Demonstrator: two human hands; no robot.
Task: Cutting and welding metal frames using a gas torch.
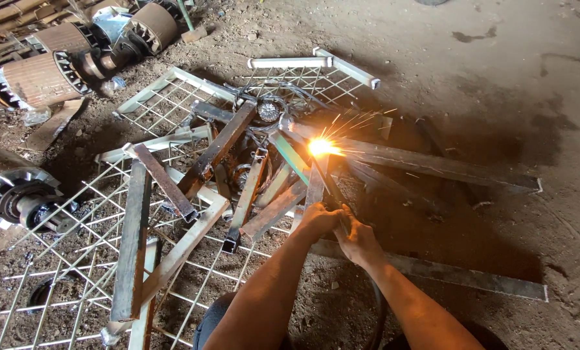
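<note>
left hand (pixel 317 220) + right hand (pixel 358 243): grip clamped on welding holder (pixel 334 194) | arc (pixel 320 147) on steel bar (pixel 432 163)

Two bare forearms are showing from the bottom edge up toward the spark (pixel 322 147), with no sleeves, gloves, watch or rings in view. The left hand (pixel 317 220) and the right hand (pixel 358 243) are both uncovered, sitting just below the spark. Below the left forearm, far under the spark at the bottom edge, a rounded patch of dark blue-grey cloth is peeking out, likely a trouser knee. A second dark rounded shape is showing under the right forearm, too dim to tell.
</note>
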